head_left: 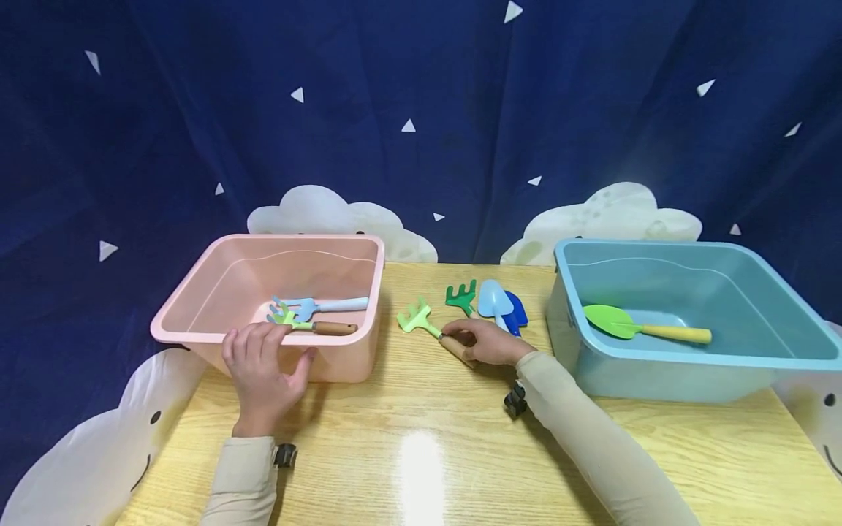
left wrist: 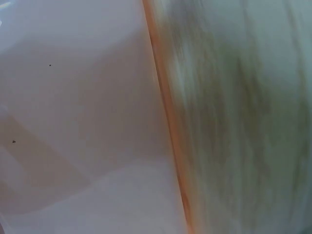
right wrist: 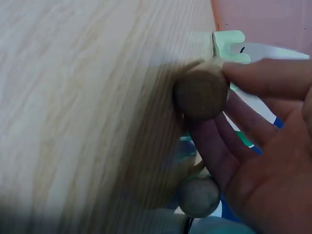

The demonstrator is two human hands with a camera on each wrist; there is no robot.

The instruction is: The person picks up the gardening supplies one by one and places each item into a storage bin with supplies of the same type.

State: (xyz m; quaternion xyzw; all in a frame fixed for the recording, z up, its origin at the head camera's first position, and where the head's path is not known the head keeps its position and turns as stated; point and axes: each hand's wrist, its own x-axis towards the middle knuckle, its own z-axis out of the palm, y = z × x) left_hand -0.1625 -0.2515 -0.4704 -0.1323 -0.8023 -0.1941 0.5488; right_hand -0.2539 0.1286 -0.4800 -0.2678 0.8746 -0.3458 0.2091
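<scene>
Nearest me in the head view, a beige sleeve (head_left: 598, 438) leads to the right grip (head_left: 485, 342), pinching a light-green rake (head_left: 446, 341) by its wooden handle (head_left: 455, 349) between pink bin (head_left: 342, 363) and blue bin (head_left: 658, 380); the left grip (head_left: 264, 372) hooks over the pink bin's rim. Left wrist: I see that bin's wall (left wrist: 83, 97) beside the blurred bench (left wrist: 239, 126). Right wrist: the handle's round end, held in the fingers (right wrist: 270, 78).

A navy fabric backdrop (head_left: 368, 161), lightly creased, spans the rear and carries scattered white triangles (head_left: 408, 126). White cloud shapes (head_left: 329, 215) line its lower portion; those at both lower corners bear dark dots and curved lines. Tabletop (head_left: 368, 438): pale wood grain, with bright glare (head_left: 422, 475) at front centre.
</scene>
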